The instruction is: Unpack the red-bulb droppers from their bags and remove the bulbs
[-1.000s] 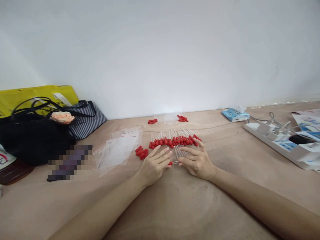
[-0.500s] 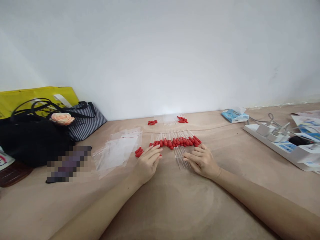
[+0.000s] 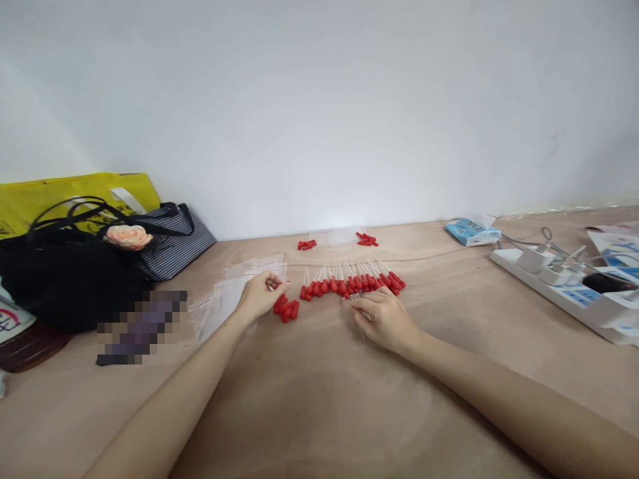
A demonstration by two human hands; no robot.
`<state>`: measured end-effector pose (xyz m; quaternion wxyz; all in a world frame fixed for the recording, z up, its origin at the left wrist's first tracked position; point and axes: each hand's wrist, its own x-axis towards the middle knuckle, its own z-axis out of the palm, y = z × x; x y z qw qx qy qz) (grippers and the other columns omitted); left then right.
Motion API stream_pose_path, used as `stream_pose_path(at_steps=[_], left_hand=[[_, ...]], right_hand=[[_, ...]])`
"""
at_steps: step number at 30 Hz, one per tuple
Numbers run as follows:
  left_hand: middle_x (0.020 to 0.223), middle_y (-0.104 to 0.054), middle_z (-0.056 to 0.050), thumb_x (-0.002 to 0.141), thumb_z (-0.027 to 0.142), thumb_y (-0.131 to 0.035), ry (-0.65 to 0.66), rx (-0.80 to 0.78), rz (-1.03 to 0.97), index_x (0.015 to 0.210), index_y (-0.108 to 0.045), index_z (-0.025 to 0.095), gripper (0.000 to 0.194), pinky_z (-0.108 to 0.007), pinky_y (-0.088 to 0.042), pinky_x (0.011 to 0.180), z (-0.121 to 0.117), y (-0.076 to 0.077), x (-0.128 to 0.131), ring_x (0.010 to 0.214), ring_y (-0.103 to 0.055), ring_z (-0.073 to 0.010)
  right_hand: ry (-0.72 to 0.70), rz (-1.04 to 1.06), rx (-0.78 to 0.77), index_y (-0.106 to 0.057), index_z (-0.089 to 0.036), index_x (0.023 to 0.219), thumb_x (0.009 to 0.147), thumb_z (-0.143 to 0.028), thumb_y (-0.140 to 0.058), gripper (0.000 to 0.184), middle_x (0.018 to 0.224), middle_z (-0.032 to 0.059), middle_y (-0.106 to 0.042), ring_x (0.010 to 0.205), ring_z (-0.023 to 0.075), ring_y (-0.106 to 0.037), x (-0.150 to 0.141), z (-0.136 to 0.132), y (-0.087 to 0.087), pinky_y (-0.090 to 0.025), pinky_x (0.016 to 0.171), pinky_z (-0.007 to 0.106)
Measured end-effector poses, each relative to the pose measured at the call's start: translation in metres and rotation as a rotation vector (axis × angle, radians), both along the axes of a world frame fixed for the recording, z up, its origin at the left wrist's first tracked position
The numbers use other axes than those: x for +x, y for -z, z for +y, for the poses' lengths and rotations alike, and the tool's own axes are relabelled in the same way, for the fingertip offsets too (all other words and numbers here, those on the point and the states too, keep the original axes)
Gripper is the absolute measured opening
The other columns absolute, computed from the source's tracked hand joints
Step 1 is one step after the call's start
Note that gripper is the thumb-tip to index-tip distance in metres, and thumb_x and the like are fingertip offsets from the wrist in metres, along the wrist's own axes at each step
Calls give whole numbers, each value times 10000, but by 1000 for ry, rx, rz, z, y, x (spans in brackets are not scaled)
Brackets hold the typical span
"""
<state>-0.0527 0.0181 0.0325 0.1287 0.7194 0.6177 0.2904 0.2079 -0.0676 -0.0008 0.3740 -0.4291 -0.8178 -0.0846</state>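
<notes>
A row of glass droppers with red rubber bulbs (image 3: 349,286) lies fanned across the middle of the table, bulbs toward me. Just in front of it, my right hand (image 3: 387,319) is closed with fingertips pinched on a thin clear glass tube (image 3: 348,301); more tubes lie partly hidden under that hand. My left hand (image 3: 260,294) is raised over the right edge of the clear zip bags (image 3: 217,306), its fingers curled; what they hold, if anything, cannot be made out. Loose red bulbs (image 3: 288,310) sit in a small pile just right of my left wrist.
Against the wall lies a clear bag (image 3: 339,237) between two red-bulbed groups (image 3: 367,239). Left are a black bag (image 3: 74,279), a striped bag (image 3: 174,243) and a blurred dark object (image 3: 142,329). Right are a blue tissue pack (image 3: 472,231) and a white power strip (image 3: 549,283) with plugs.
My left hand has moved left and up from the dropper row to the bags, and the loose bulb pile shows more bulbs. My right hand has shifted left over the glass tubes.
</notes>
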Motion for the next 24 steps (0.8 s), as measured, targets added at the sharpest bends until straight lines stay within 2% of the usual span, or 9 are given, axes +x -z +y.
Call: stream_pose_path(at_steps=[3,7,12,16,21,24], left_hand=[[623,-598,10,644,458,-557,-2,-48,94,670,-567,183,276,-222,-360,527,-6,0,8,553,-512,-123],[603,-608,3,648,478,-545,-23,-71,200,617,-598,193,292,-231,-354,542,-13,-2,12,588,-543,-149],[647,-640,-12,718,501,-448,-34,-78,215,616,-634,201,367,-248,-364,572,-11,-5,8,643,-560,-177],[724,-648,-17,708,499,-467,-43,-41,226,655,-630,204,341,-255,-375,609,-13,-9,14,695,-555,-183],[786,-628,-17,639,531,-555,100,-8,306,698,-639,223,324,-278,-387,677,-17,-14,32,760,-552,-192],[777,-630,-20,644,550,-543,114,-40,336,680,-648,232,337,-296,-377,690,-13,-17,40,803,-556,-217]], right_hand=[[57,-129,37,-622,-180,750,762,-136,-466,163,644,18,-618,637,139,-507,-5,0,0,-272,641,299],[109,-263,-4,-606,-181,726,800,-214,-464,163,672,30,-604,684,154,-476,-11,-5,-3,-228,646,322],[104,-322,-77,-595,-173,777,798,-455,-461,312,762,53,-583,754,179,-449,-16,-12,-8,-223,674,339],[80,-338,-103,-593,-166,817,771,-537,-456,398,797,62,-565,774,188,-444,-16,-12,-9,-229,690,346],[78,-345,-147,-593,-160,869,740,-644,-406,535,813,75,-562,789,199,-455,-17,-10,-9,-241,692,349],[90,-330,-175,-589,-144,907,664,-737,-389,671,811,78,-555,785,208,-459,-18,-9,-8,-253,694,355]])
